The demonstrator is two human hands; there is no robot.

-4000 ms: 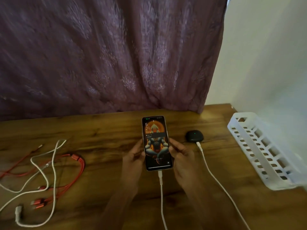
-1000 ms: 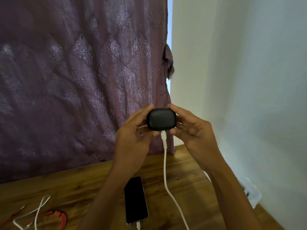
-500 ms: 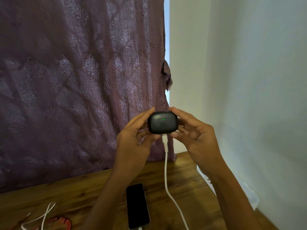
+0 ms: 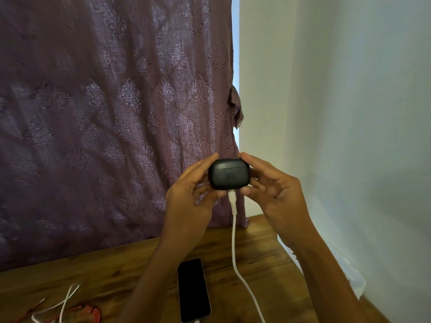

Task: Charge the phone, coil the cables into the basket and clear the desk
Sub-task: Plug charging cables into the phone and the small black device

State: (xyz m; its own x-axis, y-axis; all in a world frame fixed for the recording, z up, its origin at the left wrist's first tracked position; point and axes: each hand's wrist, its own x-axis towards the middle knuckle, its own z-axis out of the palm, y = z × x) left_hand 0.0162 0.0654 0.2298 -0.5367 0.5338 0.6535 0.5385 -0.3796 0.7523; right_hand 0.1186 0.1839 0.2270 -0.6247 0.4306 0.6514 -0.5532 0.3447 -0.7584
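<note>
I hold a black earbud case [image 4: 229, 174] up in front of the curtain, pinched between my left hand [image 4: 191, 199] and my right hand [image 4: 275, 192]. A white cable [image 4: 235, 248] is plugged into the case's underside and hangs down to the wooden desk [image 4: 263, 259]. The phone [image 4: 193, 290] lies flat on the desk below, screen dark, with a white plug at its near end. At the lower left lie loose white cables [image 4: 63, 304] and a red cable [image 4: 91, 311]. The white basket [image 4: 349, 273] shows partly behind my right forearm.
A purple patterned curtain [image 4: 112, 117] hangs behind the desk. A white wall [image 4: 349, 113] closes the right side, with the basket against it.
Four seconds ago both hands held the lit phone on the desk. Now the phone lies dark and both hands hold the earbud case raised. Its green light, seen half a second ago, no longer shows.
</note>
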